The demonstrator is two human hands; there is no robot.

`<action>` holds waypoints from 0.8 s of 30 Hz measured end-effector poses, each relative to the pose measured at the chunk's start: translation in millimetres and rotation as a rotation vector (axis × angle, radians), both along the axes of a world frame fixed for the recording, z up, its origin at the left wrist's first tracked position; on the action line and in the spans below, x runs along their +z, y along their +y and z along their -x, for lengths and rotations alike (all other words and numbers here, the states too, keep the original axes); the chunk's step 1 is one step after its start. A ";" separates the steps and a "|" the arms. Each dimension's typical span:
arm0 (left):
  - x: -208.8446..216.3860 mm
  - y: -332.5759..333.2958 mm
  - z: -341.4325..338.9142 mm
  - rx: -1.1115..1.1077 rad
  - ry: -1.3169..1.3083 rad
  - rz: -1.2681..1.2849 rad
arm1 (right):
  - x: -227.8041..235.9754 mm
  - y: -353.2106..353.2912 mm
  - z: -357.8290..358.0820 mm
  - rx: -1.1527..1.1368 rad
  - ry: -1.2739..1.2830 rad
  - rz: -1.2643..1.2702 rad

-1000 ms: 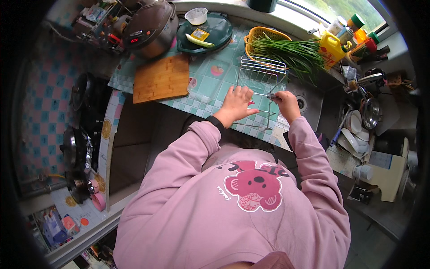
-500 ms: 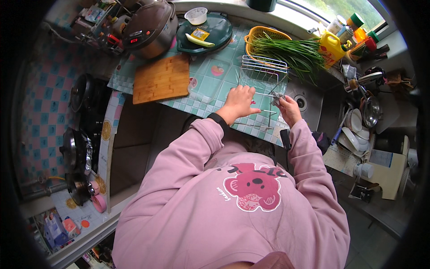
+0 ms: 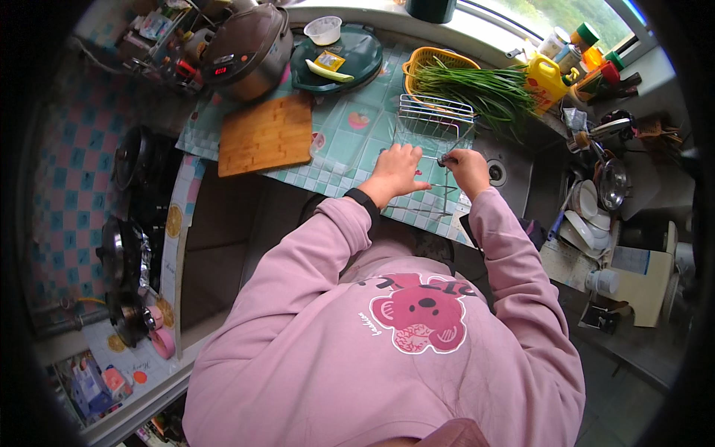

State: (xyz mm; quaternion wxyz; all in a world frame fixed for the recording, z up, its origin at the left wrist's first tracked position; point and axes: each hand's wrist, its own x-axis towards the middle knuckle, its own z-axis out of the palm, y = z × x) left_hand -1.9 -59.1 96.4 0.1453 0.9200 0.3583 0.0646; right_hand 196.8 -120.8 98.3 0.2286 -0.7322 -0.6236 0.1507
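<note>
A wire metal rack [image 3: 436,109] lies on the tiled-pattern counter cover. My left hand [image 3: 396,173], with a dark band at its wrist, is closed on one side of the rack, thumb toward the lower wires. At the rack's right side, my right hand [image 3: 469,174] pinches a small crumpled grey wad [image 3: 444,160] against a thin rod. Most of the wad is hidden by the fingers; whether it is rag or steel wool I cannot tell.
Long green stalks [image 3: 477,88] spill from a yellow basket [image 3: 412,67] behind the rack. Left of it lie a wooden cutting board [image 3: 266,134], a dark green lidded pan [image 3: 365,63] and a rice cooker [image 3: 249,56]. The sink [image 3: 514,160] and stacked dishes [image 3: 585,216] are at right.
My right hand has moved left and slightly up along the rod, its fingers now covering more of the grey wad. My left hand keeps its hold on the rack.
</note>
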 end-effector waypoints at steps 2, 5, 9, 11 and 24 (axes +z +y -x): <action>0.3 0.4 0.6 -0.005 0.006 -0.001 | 6.7 3.0 4.9 0.045 -0.153 -0.020; 0.2 1.3 1.8 -0.015 -0.016 -0.002 | 6.5 14.0 15.9 -0.126 0.101 -0.113; 0.4 3.6 3.3 -0.034 -0.035 0.013 | -5.5 41.1 34.2 -0.500 0.624 -0.095; 1.3 4.1 3.8 -0.032 -0.043 0.031 | -9.4 47.7 35.6 -0.521 1.242 -0.028; 0.5 5.8 7.6 -0.060 -0.126 0.016 | -64.3 120.0 21.2 -1.075 1.852 0.111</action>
